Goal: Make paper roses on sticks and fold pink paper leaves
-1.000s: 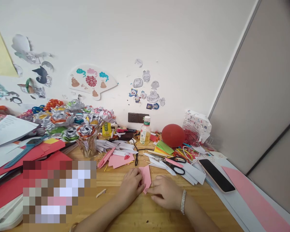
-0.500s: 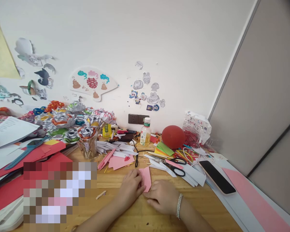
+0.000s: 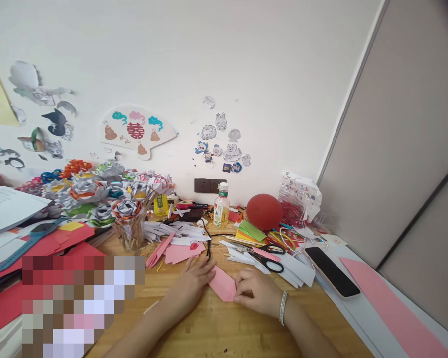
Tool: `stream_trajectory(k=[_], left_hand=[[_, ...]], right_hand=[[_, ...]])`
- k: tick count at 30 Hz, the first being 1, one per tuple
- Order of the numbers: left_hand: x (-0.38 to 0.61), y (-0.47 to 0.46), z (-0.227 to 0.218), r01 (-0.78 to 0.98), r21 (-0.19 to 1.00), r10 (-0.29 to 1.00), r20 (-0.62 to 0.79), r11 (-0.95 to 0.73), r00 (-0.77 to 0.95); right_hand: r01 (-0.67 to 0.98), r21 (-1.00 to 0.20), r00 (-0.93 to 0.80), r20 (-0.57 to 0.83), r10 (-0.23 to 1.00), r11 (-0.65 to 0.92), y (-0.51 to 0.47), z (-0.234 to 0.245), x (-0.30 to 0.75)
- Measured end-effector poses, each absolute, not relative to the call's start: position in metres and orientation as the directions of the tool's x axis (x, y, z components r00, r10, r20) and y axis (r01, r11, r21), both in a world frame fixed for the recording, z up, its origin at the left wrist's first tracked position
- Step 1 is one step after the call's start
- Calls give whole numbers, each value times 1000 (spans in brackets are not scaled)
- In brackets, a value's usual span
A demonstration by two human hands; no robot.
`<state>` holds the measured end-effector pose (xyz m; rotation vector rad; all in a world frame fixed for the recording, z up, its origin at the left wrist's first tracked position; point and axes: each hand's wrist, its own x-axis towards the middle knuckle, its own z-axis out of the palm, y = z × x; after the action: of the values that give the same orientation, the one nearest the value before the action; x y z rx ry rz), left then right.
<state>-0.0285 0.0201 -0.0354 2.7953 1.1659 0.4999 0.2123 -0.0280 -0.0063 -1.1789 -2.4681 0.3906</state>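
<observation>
A folded piece of pink paper [image 3: 223,287] with pointed corners lies slanted on the wooden table between my hands. My left hand [image 3: 189,284] rests at its upper left edge, fingers stretched out and fairly flat, the tips touching the paper. At the right corner, my right hand [image 3: 259,292] has thumb and forefinger pinched on the paper, the other fingers curled. A silver bracelet circles that wrist. Just beyond my hands lie loose pink paper sheets [image 3: 183,252] and black-handled scissors [image 3: 272,266] on white paper strips.
Behind stand a drink bottle [image 3: 221,209], a red balloon [image 3: 264,212] and paper flowers [image 3: 126,210] in a holder. A phone [image 3: 332,272] lies at the right on long paper sheets. Red paper [image 3: 7,311] and a blue watch [image 3: 26,248] are at the left; part there is pixelated.
The pink paper has turned from nearly upright to slanting down rightwards. My left hand has shifted left with its fingers straighter. My right hand has moved right and now pinches the paper's corner.
</observation>
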Motion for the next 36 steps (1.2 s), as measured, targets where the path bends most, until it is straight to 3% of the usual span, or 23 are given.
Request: stream_trajectory(k=[3, 7, 12, 16, 18, 20, 24, 30, 36], left_hand=[[-23, 12, -33, 708, 124, 711, 263, -695, 653], [-14, 0, -31, 749, -56, 699, 318, -660, 640], [-4, -10, -34, 713, -217, 570, 469, -666, 675], [-1, -15, -30, 663, -183, 427, 636, -726, 643], [-2, -15, -26, 625, -160, 392, 653, -764, 647], [-6, -12, -22, 586, -158, 381, 622, -795, 684], [-14, -6, -16, 515, -151, 352, 569, -844, 743], [-13, -12, -9, 386, -128, 300, 428, -913, 852], [-16, -10, -13, 353, -72, 298, 398, -933, 868]], right_hand=[[748, -388, -465, 273, 842, 538, -28, -5, 213], [795, -345, -370, 378, 849, 500, -34, -7, 199], [807, -32, -509, 469, 722, 589, -35, -23, 177], [804, 99, -520, 597, 611, 587, -31, -34, 175], [798, 39, -491, 620, 612, 601, -28, -33, 180], [780, -101, -439, 615, 655, 618, -26, -30, 187], [694, -335, -428, 518, 740, 637, -22, -21, 198], [736, -296, -512, 346, 786, 609, -20, -23, 202], [718, -345, -516, 319, 795, 605, -18, -29, 205]])
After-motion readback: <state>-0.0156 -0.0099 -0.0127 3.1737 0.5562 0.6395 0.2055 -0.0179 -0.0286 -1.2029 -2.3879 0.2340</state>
